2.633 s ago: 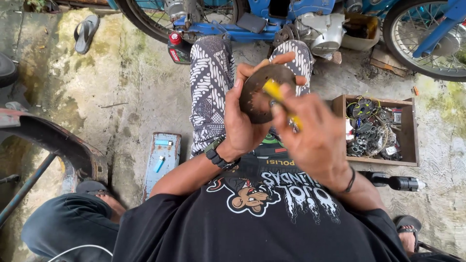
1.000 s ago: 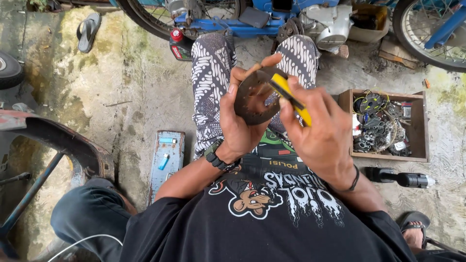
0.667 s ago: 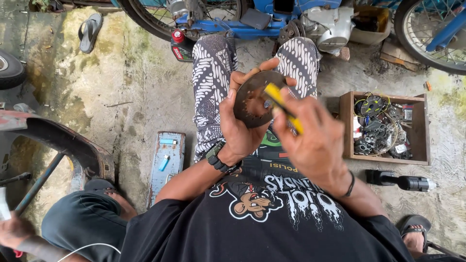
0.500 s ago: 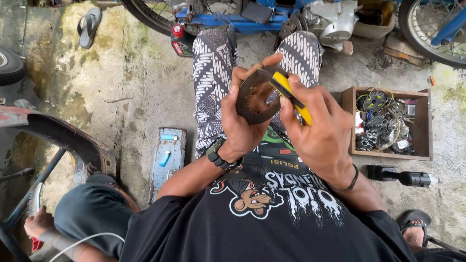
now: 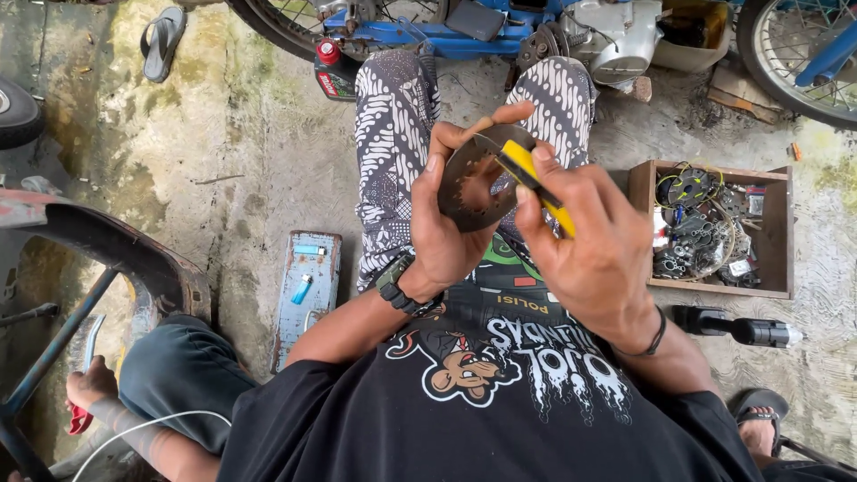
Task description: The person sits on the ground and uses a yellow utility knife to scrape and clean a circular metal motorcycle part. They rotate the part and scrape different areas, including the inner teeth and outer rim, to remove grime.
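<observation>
We hold a dark toothed metal disc [image 5: 471, 183], probably a clutch plate, upright above our patterned-trouser knees. Left hand [image 5: 444, 223] is clamped on its rim, thumb on the near face, fingers curled over the top edge. Right hand [image 5: 594, 241] is closed around a yellow-handled tool [image 5: 534, 183], whose tip rests on the disc's upper right edge; the working end is hidden, so we cannot tell what kind of tool it is.

Risks, as we judge them: the tip sits close to the left fingertips, so a slip off the rim could jab them. The disc is held by finger pressure alone; a hard push could twist it free and drop it onto the concrete floor [image 5: 250, 178].

Surroundings: wooden box of small parts [image 5: 714, 228] just to the right, black cylindrical tool [image 5: 736, 328] near its near edge. Blue metal tray with lighter [image 5: 308, 290] to the left. Blue motorcycle [image 5: 536, 27] and oil bottle [image 5: 328, 70] at the far edge. Another person's hand [image 5: 89, 386] at lower left, well apart. Nothing obstructs the disc.
</observation>
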